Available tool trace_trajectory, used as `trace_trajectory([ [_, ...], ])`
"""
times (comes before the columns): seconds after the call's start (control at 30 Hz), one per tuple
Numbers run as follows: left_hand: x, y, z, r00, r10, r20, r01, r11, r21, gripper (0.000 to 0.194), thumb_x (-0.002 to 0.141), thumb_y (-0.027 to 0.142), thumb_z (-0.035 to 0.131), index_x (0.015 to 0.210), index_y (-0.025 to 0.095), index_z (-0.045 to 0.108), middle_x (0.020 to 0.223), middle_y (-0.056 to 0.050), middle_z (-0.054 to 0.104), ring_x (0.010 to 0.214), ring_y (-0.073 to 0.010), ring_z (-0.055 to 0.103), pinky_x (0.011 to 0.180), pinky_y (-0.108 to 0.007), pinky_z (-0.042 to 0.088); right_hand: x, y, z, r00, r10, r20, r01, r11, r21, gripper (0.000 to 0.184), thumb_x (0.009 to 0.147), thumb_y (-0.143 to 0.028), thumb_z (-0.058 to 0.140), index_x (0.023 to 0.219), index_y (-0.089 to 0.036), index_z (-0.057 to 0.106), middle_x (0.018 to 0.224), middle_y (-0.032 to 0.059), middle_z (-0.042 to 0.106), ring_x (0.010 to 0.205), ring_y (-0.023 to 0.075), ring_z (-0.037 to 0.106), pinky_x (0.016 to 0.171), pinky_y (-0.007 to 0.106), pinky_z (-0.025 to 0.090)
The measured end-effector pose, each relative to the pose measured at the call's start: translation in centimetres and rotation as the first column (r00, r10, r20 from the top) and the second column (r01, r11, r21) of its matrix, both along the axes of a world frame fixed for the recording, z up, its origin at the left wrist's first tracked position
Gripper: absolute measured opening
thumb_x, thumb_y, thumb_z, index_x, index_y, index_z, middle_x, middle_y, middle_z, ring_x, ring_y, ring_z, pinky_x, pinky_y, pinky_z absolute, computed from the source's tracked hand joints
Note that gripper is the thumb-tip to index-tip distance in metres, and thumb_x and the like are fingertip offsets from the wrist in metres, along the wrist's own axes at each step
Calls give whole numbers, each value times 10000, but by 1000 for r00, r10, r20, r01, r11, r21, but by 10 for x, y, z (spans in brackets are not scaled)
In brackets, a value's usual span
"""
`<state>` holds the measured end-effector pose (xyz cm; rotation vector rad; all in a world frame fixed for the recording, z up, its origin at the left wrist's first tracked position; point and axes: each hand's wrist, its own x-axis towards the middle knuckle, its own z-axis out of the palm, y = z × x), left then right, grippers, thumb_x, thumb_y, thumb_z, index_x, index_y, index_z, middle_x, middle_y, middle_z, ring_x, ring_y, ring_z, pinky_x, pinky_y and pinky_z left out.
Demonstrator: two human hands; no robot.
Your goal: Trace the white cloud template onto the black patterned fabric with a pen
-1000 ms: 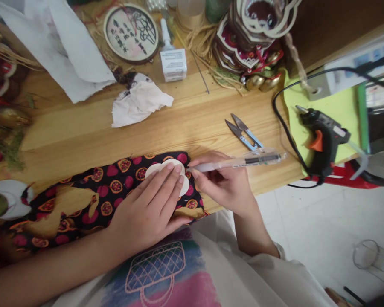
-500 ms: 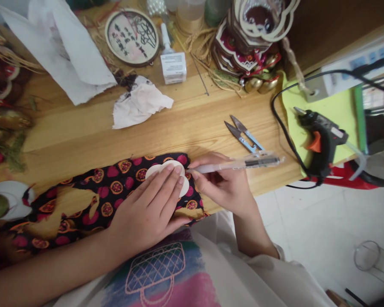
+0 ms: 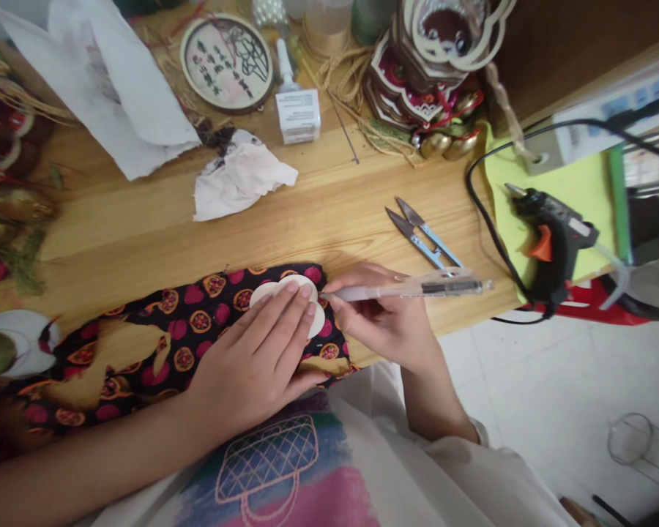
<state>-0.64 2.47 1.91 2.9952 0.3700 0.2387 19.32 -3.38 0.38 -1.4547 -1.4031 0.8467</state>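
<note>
My left hand [image 3: 258, 355] lies flat with its fingers stretched over a white flower-shaped piece [image 3: 302, 287], pressing it onto the fabric. The dark fabric [image 3: 200, 322] has a print of red and orange round fruits, and holes are cut out of its left part. Between the thumb and fingers of my right hand [image 3: 381, 315] is a clear pen [image 3: 428, 285], lying nearly level. Its tip meets the right edge of the white piece. Just beyond the pen, thread snips [image 3: 422, 233] with blue handles rest on the wooden table.
A black glue gun [image 3: 557, 234] lies on yellow paper [image 3: 497, 172] at the right, its cable looping nearby. Crumpled tissue [image 3: 241, 179], a small white bottle [image 3: 297, 113], a round embroidery hoop [image 3: 226, 64] and ornaments with bells [image 3: 436, 143] stand along the back.
The pen's rear end has swung slightly toward me and to the right, showing more of the snips. My left hand, the white piece and the fabric have stayed in place.
</note>
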Motion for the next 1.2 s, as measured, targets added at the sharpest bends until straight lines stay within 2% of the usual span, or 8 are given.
trace_trajectory([
  [0.1,0,0,1,1000,-5,-3,5,1000,3,648,950,530,497,1255,-37,570,1320,-240,597,1249,-351,559,1024,-448,479,0,1,0,1000,27,-4,-26,999,32,57,866,-182,623,891,-185,674,789,17,709,669,116,625,609,252,496],
  [0.27,0,0,2,1000,-11,2,11,1000,4,652,941,522,521,1246,-53,569,1312,-250,599,1240,-359,564,1019,-454,480,-1,0,0,999,-38,4,38,999,-24,74,876,-180,613,916,-194,674,807,12,697,600,93,574,509,227,452],
  [0.4,0,0,1,1000,-7,3,7,1000,-7,653,942,525,515,1256,-45,564,1319,-248,594,1253,-353,555,1029,-448,476,-1,0,0,1000,-21,-1,21,1000,-5,55,876,-187,618,886,-190,671,782,14,690,639,111,604,551,246,479],
  [0.5,0,0,0,1000,-5,6,5,1000,-6,647,942,523,515,1243,-47,572,1314,-255,595,1253,-357,554,1027,-451,478,-2,0,0,999,-47,10,46,999,12,75,882,-175,616,926,-196,672,838,22,707,700,120,626,591,251,498],
  [0.7,-1,0,1,1000,-1,-1,1,1000,6,641,954,527,488,1259,-31,570,1326,-235,594,1257,-342,554,1029,-440,479,-2,0,-1,1000,-28,3,28,1000,7,60,868,-176,613,879,-195,669,770,4,688,603,103,582,522,238,457],
  [0.97,0,-1,1,1000,5,0,-5,1000,18,638,963,515,474,1235,-52,583,1317,-237,600,1234,-355,569,1006,-453,492,-2,0,1,999,-40,28,40,999,-11,72,868,-176,614,905,-180,676,764,9,676,599,100,572,515,225,444],
  [1.2,-1,-1,-1,1000,4,-18,-4,1000,-1,656,939,536,514,1257,-34,577,1341,-233,584,1262,-346,549,1039,-439,479,-2,0,0,999,-47,23,47,999,0,76,866,-174,621,913,-196,676,816,15,700,647,111,601,549,236,476],
])
